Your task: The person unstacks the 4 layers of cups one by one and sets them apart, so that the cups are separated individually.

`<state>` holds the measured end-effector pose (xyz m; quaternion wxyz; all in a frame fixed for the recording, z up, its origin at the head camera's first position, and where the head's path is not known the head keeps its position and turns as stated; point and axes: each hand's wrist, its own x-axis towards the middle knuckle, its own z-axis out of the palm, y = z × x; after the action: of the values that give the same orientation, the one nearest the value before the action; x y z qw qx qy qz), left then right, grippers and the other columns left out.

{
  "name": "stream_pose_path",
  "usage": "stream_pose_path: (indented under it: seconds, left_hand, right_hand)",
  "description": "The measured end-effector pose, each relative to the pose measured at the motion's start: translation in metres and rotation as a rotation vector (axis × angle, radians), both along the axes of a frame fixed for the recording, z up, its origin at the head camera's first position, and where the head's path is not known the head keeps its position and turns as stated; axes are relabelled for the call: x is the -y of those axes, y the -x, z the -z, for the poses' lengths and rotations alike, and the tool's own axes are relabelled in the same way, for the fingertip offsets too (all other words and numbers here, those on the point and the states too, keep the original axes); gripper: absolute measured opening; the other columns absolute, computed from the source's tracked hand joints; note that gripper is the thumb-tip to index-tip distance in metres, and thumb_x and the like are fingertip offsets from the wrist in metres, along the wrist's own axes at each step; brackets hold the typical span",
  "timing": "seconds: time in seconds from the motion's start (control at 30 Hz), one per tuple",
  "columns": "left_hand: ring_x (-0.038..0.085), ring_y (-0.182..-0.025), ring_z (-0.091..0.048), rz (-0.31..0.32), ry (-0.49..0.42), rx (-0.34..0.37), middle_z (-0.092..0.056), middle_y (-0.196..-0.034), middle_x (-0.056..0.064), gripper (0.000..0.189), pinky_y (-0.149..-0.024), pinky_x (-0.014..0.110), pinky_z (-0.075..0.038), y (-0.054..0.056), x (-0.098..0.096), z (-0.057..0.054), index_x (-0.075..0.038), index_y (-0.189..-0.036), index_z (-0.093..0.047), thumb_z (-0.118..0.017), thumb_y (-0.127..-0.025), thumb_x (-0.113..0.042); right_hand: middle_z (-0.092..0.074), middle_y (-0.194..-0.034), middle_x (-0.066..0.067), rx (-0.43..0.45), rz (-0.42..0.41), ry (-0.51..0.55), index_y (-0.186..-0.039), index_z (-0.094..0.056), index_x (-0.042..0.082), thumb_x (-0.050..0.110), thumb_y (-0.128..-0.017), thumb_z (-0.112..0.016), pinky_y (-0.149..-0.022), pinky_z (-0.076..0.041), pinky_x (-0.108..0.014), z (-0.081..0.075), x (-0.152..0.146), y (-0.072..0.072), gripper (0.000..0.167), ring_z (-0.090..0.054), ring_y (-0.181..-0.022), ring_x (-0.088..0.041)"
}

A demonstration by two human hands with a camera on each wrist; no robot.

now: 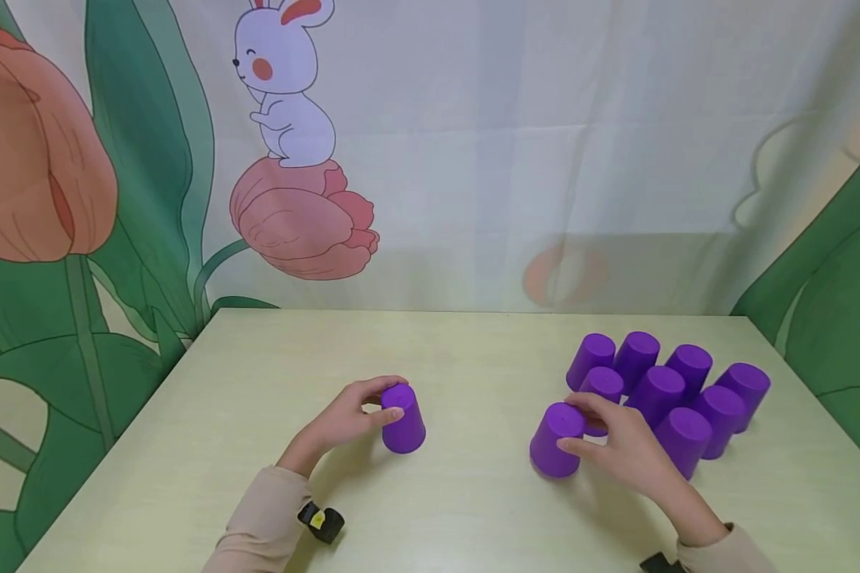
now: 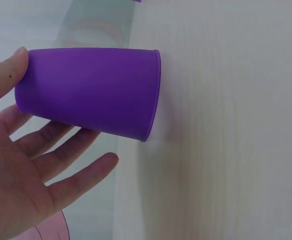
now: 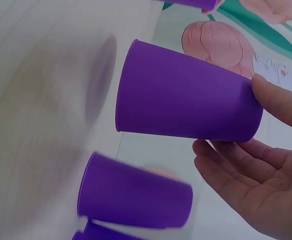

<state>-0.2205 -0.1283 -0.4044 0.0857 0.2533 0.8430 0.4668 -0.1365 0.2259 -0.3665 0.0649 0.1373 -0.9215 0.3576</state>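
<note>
An upside-down purple cup [image 1: 405, 430] is pinched near its closed top between the thumb and fingers of my left hand [image 1: 347, 418]. In the left wrist view that cup [image 2: 91, 90] has its rim towards the tabletop; whether the rim touches is hard to tell. Farther right, my right hand [image 1: 629, 447] grips a second inverted purple cup [image 1: 549, 452] by its top end. A gap between this cup [image 3: 186, 95] and its shadow shows in the right wrist view, so it is held slightly above the table. Its neighbour is another purple cup [image 3: 136, 192] of the group.
Several more inverted purple cups [image 1: 657, 390] stand close together at the right of the pale table [image 1: 473, 358], beside and beyond my right hand. A printed curtain [image 1: 437, 159] with a rabbit and tulips hangs behind the table's back edge.
</note>
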Motion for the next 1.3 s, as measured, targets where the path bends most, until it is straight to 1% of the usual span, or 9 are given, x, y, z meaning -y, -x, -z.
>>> stream_pose_path:
  seconds: [0.1, 0.3, 0.53, 0.6, 0.8, 0.97, 1.17, 1.3]
  left_hand:
    - [0.028, -0.102, -0.055, -0.006, -0.002, 0.008, -0.059, -0.113, 0.011, 0.045, -0.087, 0.044, -0.043, 0.000, 0.000, 0.000, -0.004, -0.126, -0.051, -0.063, -0.086, -0.020]
    - [0.028, -0.102, -0.055, -0.015, 0.005, 0.016, -0.059, -0.113, 0.010, 0.045, -0.086, 0.045, -0.043, -0.001, -0.001, -0.001, -0.003, -0.126, -0.051, -0.063, -0.086, -0.020]
    - [0.028, -0.103, -0.055, -0.016, 0.006, 0.019, -0.058, -0.114, 0.011, 0.046, -0.087, 0.045, -0.043, -0.002, -0.002, -0.002, -0.002, -0.127, -0.050, -0.063, -0.086, -0.019]
    - [0.028, -0.103, -0.055, -0.017, 0.008, 0.019, -0.058, -0.114, 0.010, 0.045, -0.087, 0.044, -0.043, -0.002, -0.001, -0.002, -0.003, -0.126, -0.050, -0.063, -0.086, -0.020]
    - [0.027, -0.103, -0.055, -0.017, 0.015, 0.018, -0.059, -0.114, 0.010, 0.044, -0.086, 0.043, -0.044, -0.002, -0.002, -0.003, -0.005, -0.126, -0.051, -0.063, -0.087, -0.020]
    - [0.028, -0.103, -0.055, -0.016, 0.015, 0.023, -0.058, -0.114, 0.010, 0.044, -0.086, 0.044, -0.044, -0.002, -0.002, -0.003, -0.005, -0.127, -0.050, -0.063, -0.087, -0.020]
    - [0.028, -0.103, -0.054, -0.019, 0.008, 0.029, -0.059, -0.113, 0.010, 0.044, -0.086, 0.044, -0.043, -0.002, -0.002, -0.003, -0.004, -0.126, -0.051, -0.063, -0.086, -0.018]
    - [0.028, -0.102, -0.054, -0.017, 0.010, 0.026, -0.059, -0.113, 0.010, 0.044, -0.085, 0.043, -0.044, -0.002, -0.001, -0.002, -0.003, -0.126, -0.050, -0.063, -0.086, -0.018]
  right_hand:
    - [-0.062, -0.107, -0.014, 0.005, 0.026, -0.010, -0.116, -0.056, -0.001, 0.024, -0.076, -0.074, -0.080, -0.048, -0.042, -0.002, -0.009, -0.003, 0.051, -0.061, -0.093, -0.028]
    - [-0.060, -0.110, -0.020, -0.010, 0.092, -0.045, -0.116, -0.055, -0.004, 0.023, -0.076, -0.074, -0.082, -0.047, -0.044, -0.004, -0.025, -0.009, 0.052, -0.058, -0.098, -0.037]
    - [-0.058, -0.111, -0.025, -0.021, 0.145, -0.090, -0.120, -0.052, -0.006, 0.023, -0.076, -0.074, -0.079, -0.047, -0.047, 0.000, -0.038, -0.015, 0.057, -0.059, -0.095, -0.040]
    - [-0.058, -0.110, -0.027, -0.023, 0.162, -0.098, -0.119, -0.052, -0.007, 0.022, -0.076, -0.074, -0.079, -0.047, -0.048, 0.001, -0.041, -0.016, 0.057, -0.059, -0.094, -0.040]
    - [-0.058, -0.109, -0.029, -0.031, 0.210, -0.119, -0.116, -0.052, -0.007, 0.019, -0.076, -0.074, -0.079, -0.045, -0.050, 0.005, -0.046, -0.017, 0.052, -0.058, -0.094, -0.042]
    - [-0.058, -0.105, -0.031, -0.048, 0.235, -0.131, -0.115, -0.052, -0.009, 0.015, -0.076, -0.073, -0.077, -0.045, -0.050, 0.008, -0.048, -0.016, 0.050, -0.058, -0.091, -0.042]
    - [-0.057, -0.103, -0.032, -0.028, 0.254, -0.151, -0.115, -0.051, -0.011, 0.015, -0.076, -0.073, -0.075, -0.046, -0.050, 0.009, -0.045, -0.017, 0.052, -0.059, -0.088, -0.042]
    - [-0.058, -0.101, -0.032, -0.021, 0.265, -0.165, -0.114, -0.052, -0.012, 0.015, -0.077, -0.072, -0.074, -0.046, -0.050, 0.009, -0.045, -0.017, 0.050, -0.060, -0.087, -0.041]
